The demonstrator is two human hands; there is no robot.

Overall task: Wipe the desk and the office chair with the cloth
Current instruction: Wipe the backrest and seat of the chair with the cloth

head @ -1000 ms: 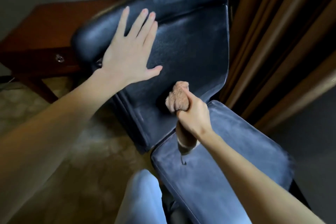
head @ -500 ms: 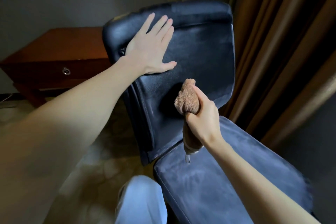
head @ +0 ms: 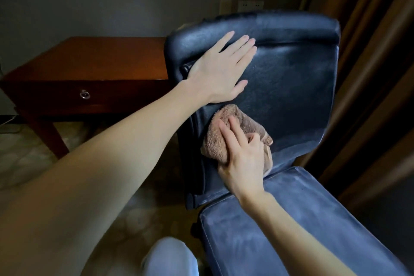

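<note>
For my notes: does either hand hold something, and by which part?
The right hand grips the cloth at its bunched right side; the left hand holds nothing.

text: none legible | labels: none | brands: none | numbers: none | signs: none

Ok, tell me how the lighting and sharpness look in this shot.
Head view: dim room, a warm glow only on the desk top; soft sheen on the chair backrest; left hand, right hand and cloth are sharp; the knee at the bottom edge is blurred; wide-angle stretch swells the near left forearm.
</note>
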